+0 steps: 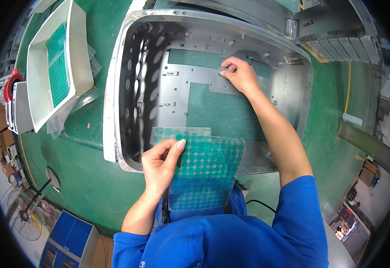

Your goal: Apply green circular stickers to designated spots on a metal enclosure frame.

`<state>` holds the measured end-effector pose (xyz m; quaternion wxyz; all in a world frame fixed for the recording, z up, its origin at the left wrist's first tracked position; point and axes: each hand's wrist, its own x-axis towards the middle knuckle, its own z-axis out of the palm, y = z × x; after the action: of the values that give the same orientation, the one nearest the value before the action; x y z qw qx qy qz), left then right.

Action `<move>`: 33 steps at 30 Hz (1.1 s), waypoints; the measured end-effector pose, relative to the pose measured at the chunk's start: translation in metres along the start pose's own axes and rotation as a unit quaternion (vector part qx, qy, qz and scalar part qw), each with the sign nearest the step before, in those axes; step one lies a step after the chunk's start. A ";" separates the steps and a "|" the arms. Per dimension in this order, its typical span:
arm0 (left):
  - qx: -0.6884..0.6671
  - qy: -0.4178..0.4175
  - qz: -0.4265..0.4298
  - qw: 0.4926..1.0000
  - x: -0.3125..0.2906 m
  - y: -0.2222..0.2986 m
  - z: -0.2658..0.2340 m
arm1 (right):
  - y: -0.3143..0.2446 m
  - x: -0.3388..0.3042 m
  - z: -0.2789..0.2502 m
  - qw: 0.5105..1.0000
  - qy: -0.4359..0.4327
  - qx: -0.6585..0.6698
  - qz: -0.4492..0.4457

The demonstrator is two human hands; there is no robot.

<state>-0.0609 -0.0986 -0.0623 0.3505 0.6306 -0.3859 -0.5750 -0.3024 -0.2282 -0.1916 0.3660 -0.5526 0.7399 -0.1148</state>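
So, here are the clear sheets (210, 156), overlapping, dotted with rows of round green stickers, hanging at the near edge of the open metal housing (173, 91). The left hand (161, 166) has them pinched firmly between thumb and fingers. Over the housing's inside, the right hand (239, 75) curls, fingertips close together; whether they grip anything, I can't tell.

L hand (158, 166) hides pt. of sheet (210, 156).
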 end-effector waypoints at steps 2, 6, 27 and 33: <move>0.004 0.002 0.003 1.000 0.001 -0.001 0.000 | 0.004 0.010 0.000 1.000 -0.001 -0.013 -0.009; -0.037 0.001 -0.021 0.999 0.000 -0.001 -0.002 | -0.024 0.006 -0.017 1.000 -0.012 -0.011 -0.009; 0.033 -0.084 0.118 0.989 -0.007 0.000 0.008 | -0.087 -0.163 -0.045 0.937 -0.189 0.272 -0.109; -0.004 -0.076 0.042 0.996 -0.007 -0.002 0.013 | -0.083 -0.172 -0.036 0.933 0.018 0.096 -0.348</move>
<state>-0.0743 -0.0915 -0.0624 0.3464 0.5668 -0.4352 -0.6078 -0.2444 -0.1119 -0.0472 0.3408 -0.7353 0.4937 -0.3153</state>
